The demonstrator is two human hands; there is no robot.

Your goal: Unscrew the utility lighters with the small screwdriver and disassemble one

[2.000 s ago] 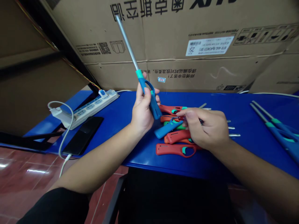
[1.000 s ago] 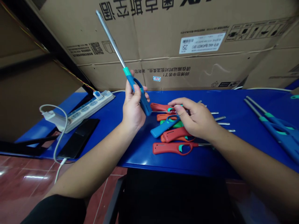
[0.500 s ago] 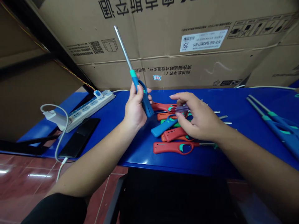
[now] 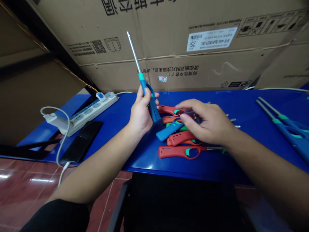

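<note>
My left hand point(image 4: 142, 111) is raised above the table and shut on a blue utility lighter point(image 4: 152, 104), whose long metal nozzle points up and away. My right hand point(image 4: 207, 122) pinches a small screwdriver point(image 4: 187, 113) with a clear reddish handle. Its thin shaft points left, its tip close to the lighter's lower end. Under the right hand lies a loose pile of red lighters, with a red one point(image 4: 180, 152) at the front and a blue one point(image 4: 169, 130) on top. The hand hides part of the pile.
The blue table point(image 4: 145, 164) also carries a white power strip point(image 4: 91, 111) with a plugged-in cable and a black phone point(image 4: 82, 141) at the left. Blue lighters point(image 4: 289, 135) lie at the right. Cardboard boxes point(image 4: 193, 64) stand behind the table.
Over the frames my right hand has risen from the pile with the screwdriver, its shaft now reaching toward the lighter. My left hand has turned the blue lighter more upright.
</note>
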